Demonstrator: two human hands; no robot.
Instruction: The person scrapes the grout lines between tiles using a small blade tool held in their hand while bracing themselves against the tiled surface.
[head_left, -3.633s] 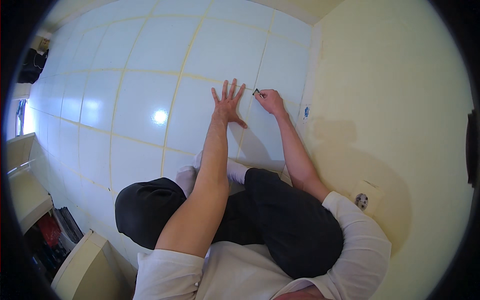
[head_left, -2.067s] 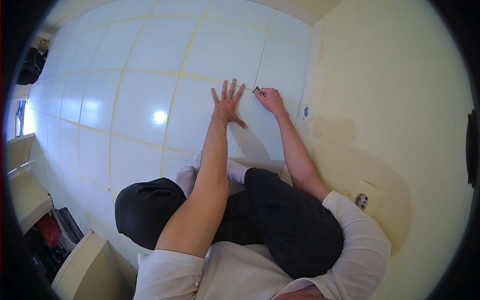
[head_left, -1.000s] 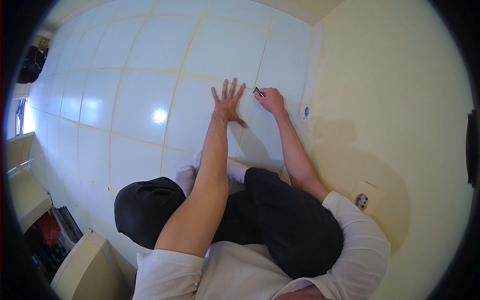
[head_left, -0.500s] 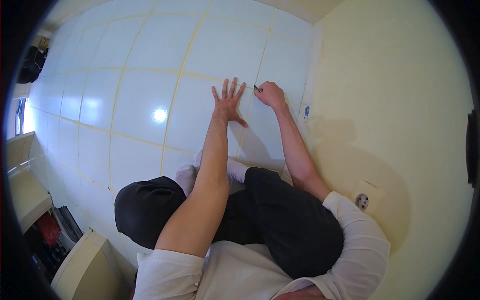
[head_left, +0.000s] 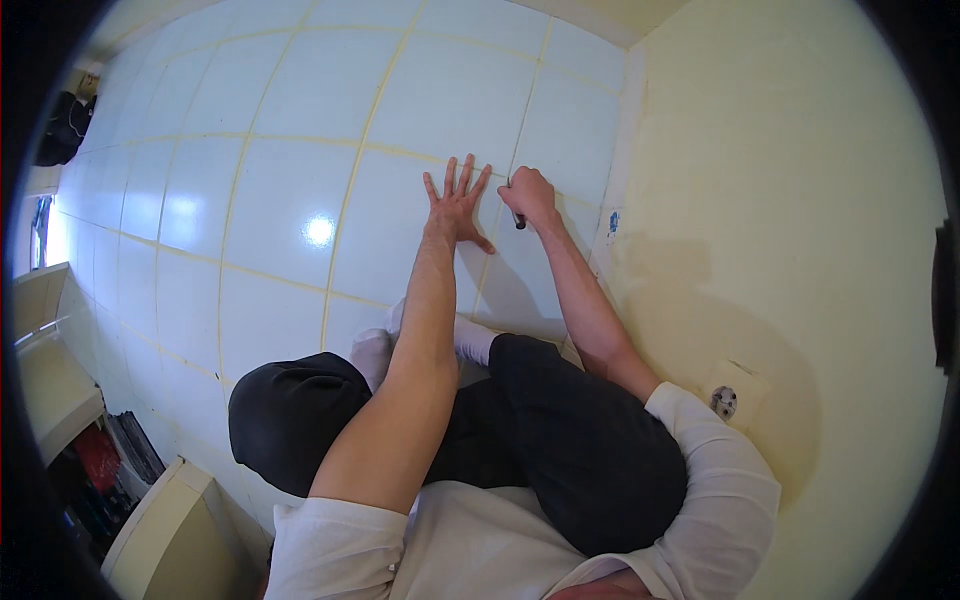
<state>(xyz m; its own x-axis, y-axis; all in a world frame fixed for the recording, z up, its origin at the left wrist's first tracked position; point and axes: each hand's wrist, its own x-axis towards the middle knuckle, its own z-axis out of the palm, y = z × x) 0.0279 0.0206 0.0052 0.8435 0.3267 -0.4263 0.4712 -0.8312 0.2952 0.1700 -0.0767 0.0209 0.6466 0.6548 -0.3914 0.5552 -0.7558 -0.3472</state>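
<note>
My left hand (head_left: 457,210) lies flat on the pale blue tiled floor (head_left: 400,210) with its fingers spread, fingertips just short of a yellowish grout line (head_left: 410,153). To its right, my right hand (head_left: 530,193) is closed round a slim dark-handled tool (head_left: 519,220). The handle's end sticks out below the fist, toward me. Its working tip is hidden by my fingers, so the exact kind cannot be made out. The fist rests over the floor beside the crossing of two grout lines.
My bent legs in black trousers (head_left: 590,450) and feet in light socks (head_left: 372,352) are close below. A cream wall (head_left: 780,180) with a round socket (head_left: 724,402) rises at the right. Cream furniture (head_left: 170,520) stands lower left; a black bag-like item (head_left: 66,130) sits far left.
My right hand has shifted slightly left and turned, so the tool's handle now shows below the fist rather than a dark tip at its left. My left hand has stayed put.
</note>
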